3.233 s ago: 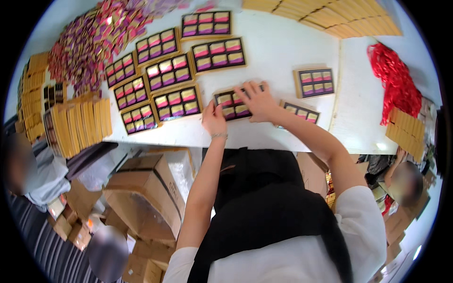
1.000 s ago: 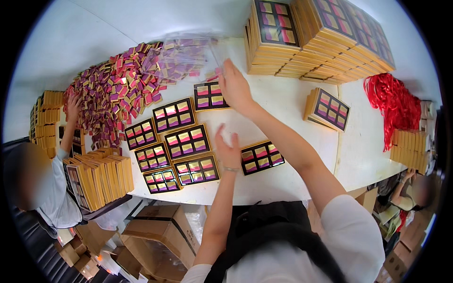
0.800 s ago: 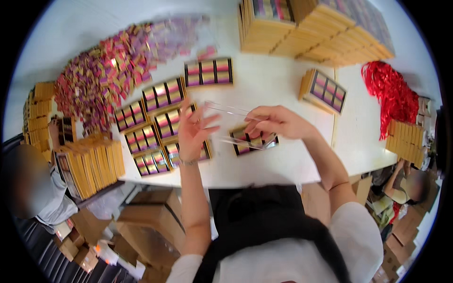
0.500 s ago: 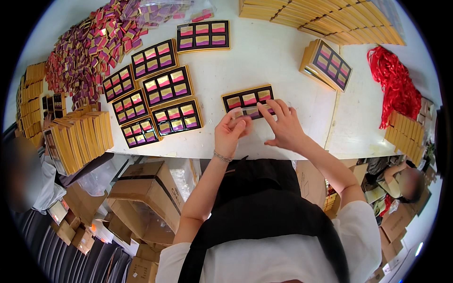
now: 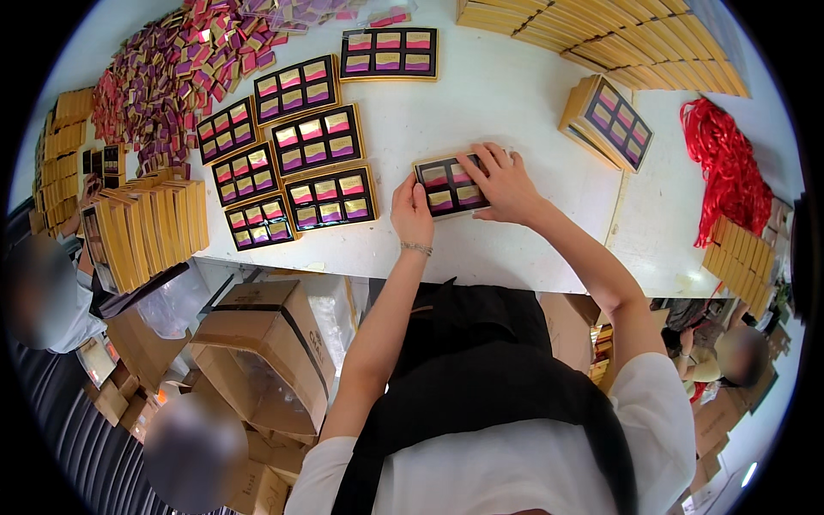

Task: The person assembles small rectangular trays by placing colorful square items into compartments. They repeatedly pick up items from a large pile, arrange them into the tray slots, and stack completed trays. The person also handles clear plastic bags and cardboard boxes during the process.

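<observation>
A gold-edged box [image 5: 446, 184] with a black tray of pink, purple and gold wrapped pieces lies on the white table before me. A clear cover seems to lie over it and dulls its colours. My left hand [image 5: 413, 215] is closed along the box's left edge, thumb up against the side. Across the right end, my right hand [image 5: 508, 184] grips the box, fingers over the far side and thumb near the front corner. That end is hidden under my fingers. To the left sit several similar filled boxes [image 5: 318, 137], close together.
Loose wrapped pieces [image 5: 163, 86] are heaped at the far left. Gold boxes [image 5: 146, 227] stand in a row below them. A small stack of boxes [image 5: 607, 123], red ribbons [image 5: 725, 172] and long box rows [image 5: 609, 39] occupy the right. Cardboard cartons [image 5: 266, 352] stand below the table edge.
The clear cover, held between my hands above the front of the box, now lies on it. My right hand has settled onto the box's right end, my left against its left edge.
</observation>
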Available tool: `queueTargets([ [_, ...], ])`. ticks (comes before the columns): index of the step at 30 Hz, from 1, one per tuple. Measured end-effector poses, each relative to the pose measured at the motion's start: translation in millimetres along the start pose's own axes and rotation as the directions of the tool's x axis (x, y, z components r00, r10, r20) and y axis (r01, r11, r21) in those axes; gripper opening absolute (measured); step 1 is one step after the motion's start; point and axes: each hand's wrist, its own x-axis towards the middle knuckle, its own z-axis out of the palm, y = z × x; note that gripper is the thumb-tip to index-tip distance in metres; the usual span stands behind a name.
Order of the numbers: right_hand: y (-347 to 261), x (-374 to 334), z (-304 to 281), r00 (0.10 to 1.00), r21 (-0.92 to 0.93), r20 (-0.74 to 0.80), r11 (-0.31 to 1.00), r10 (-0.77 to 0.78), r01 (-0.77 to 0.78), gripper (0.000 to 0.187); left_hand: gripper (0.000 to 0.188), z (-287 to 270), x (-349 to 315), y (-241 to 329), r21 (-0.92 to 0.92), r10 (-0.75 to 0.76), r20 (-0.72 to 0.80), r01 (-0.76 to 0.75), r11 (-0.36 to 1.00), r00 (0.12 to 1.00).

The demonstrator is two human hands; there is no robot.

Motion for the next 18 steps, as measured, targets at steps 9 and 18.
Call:
queueTargets([
  [9, -3, 5, 8, 1.000, -0.083, -0.008, 0.996, -0.017, 0.017, 0.106, 0.035, 2, 3, 4, -0.174, -0.164, -0.027, 0.157, 0.972, 0.986],
  [18, 4, -13, 26, 0.987, 0.032, -0.111, 0.993, 0.112, -0.110, 0.110, 0.052, 22, 6, 6, -0.094, -0.150, 0.104, 0.160, 0.983, 0.983],
])
